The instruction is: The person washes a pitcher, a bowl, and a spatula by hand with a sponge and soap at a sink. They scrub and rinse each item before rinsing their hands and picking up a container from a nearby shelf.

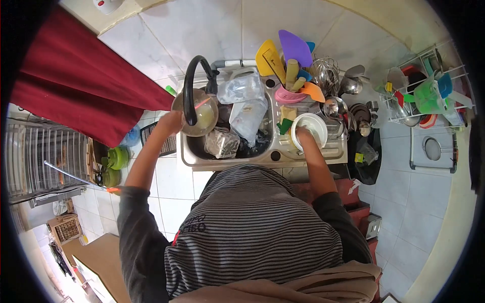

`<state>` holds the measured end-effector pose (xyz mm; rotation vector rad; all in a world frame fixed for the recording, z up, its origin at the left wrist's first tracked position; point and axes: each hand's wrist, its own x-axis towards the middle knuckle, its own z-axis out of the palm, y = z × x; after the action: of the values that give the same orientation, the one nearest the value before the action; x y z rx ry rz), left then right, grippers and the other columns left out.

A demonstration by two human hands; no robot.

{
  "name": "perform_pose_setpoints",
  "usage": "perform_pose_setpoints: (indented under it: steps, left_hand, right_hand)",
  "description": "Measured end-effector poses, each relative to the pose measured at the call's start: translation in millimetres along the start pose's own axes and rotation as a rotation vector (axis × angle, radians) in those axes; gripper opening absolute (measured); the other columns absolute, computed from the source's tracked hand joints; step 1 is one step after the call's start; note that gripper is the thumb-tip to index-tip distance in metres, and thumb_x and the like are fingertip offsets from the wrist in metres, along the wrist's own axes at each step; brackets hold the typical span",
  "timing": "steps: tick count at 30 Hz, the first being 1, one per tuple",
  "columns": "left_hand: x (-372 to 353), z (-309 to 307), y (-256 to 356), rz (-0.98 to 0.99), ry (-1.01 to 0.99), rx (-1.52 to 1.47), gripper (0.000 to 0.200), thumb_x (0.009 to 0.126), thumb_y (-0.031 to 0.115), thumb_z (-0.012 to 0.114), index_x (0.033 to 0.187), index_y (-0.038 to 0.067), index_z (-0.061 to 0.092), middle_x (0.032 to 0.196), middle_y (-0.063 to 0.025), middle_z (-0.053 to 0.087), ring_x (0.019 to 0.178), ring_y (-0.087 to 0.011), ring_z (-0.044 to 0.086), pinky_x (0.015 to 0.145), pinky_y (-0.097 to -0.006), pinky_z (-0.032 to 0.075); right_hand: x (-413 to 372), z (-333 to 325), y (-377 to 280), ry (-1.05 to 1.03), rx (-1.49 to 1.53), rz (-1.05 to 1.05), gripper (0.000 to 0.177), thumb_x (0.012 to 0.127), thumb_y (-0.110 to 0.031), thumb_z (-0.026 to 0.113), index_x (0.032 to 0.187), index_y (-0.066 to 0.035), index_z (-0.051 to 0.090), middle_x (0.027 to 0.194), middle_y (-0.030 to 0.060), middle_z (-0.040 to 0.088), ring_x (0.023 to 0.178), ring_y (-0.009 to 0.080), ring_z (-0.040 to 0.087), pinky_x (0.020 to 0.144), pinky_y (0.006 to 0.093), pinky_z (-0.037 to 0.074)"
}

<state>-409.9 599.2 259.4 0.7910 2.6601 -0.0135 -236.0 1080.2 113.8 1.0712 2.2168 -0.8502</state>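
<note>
My left hand (171,122) grips the left rim of a round bowl (207,126) under the black curved faucet (189,91). Pale cloudy liquid and a thin orange-red item show inside this bowl. My right hand (304,136) reaches over the near left rim of a white plastic tub (319,125) on the drainboard. Its fingers dip inside and are hidden, so their grip does not show. Left of the tub lie a green scouring pad (285,125) and a yellowish sponge (288,113).
Clear plastic bags (248,118) and a crumpled package (222,143) fill the sink basin. A pink holder (289,95) with colourful spatulas stands behind the tub. Metal ladles (333,107) crowd the right side. A wire rack (429,96) hangs at far right; a red curtain (86,76) hangs left.
</note>
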Motion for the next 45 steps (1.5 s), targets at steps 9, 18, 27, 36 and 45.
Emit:
perform_pose_setpoints:
  steps: [9,18,27,36,45]
  left_hand:
    - [-81,-11,53,-0.011,-0.285,-1.163,0.025,0.09,0.027,0.048,0.1,0.006,0.055,0.063,0.0041,0.042,0.052,-0.0066,0.037,0.044,-0.0218,0.032]
    - [-76,-16,112,0.054,-0.465,-1.756,0.036,0.088,0.034,0.051,0.107,0.004,0.051,0.061,0.0087,0.033,0.046,-0.0014,0.03,0.04,-0.0166,0.024]
    - [-63,-31,168,-0.031,-0.463,-1.857,0.03,0.091,0.034,0.046,0.098,0.005,0.05,0.063,0.0034,0.038,0.045,-0.0038,0.028,0.037,-0.0184,0.023]
    - [-75,-26,175,-0.118,-0.401,-1.847,0.02,0.091,0.027,0.047,0.103,0.012,0.047,0.064,0.0013,0.042,0.048,-0.0069,0.037,0.04,-0.0193,0.029]
    - [-81,-35,172,-0.069,-0.432,-1.791,0.016,0.091,0.022,0.045,0.102,0.011,0.046,0.066,0.0012,0.042,0.047,-0.0061,0.036,0.036,-0.0189,0.027]
  right_hand:
    - [-72,-71,-19,0.095,0.028,-0.485,0.036,0.076,-0.014,0.053,0.109,-0.001,0.055,0.11,0.0201,0.055,0.096,0.0317,0.057,0.08,0.0392,0.044]
    - [-231,-116,-113,0.34,0.286,-0.873,0.037,0.066,-0.001,0.058,0.103,-0.005,0.056,0.101,0.0148,0.059,0.091,0.0288,0.058,0.08,0.0334,0.045]
    - [-202,11,-187,0.756,0.182,-1.388,0.045,0.06,-0.017,0.069,0.105,-0.011,0.061,0.09,0.0094,0.06,0.084,0.0283,0.058,0.071,0.0362,0.049]
    - [-177,24,-193,0.482,0.658,-1.288,0.034,0.065,-0.021,0.07,0.095,-0.006,0.063,0.094,0.0118,0.06,0.081,0.0271,0.061,0.07,0.0316,0.049]
    - [-172,21,-196,0.659,0.347,-1.491,0.027,0.06,-0.016,0.071,0.084,-0.006,0.063,0.074,0.0099,0.062,0.069,0.0255,0.063,0.064,0.0335,0.05]
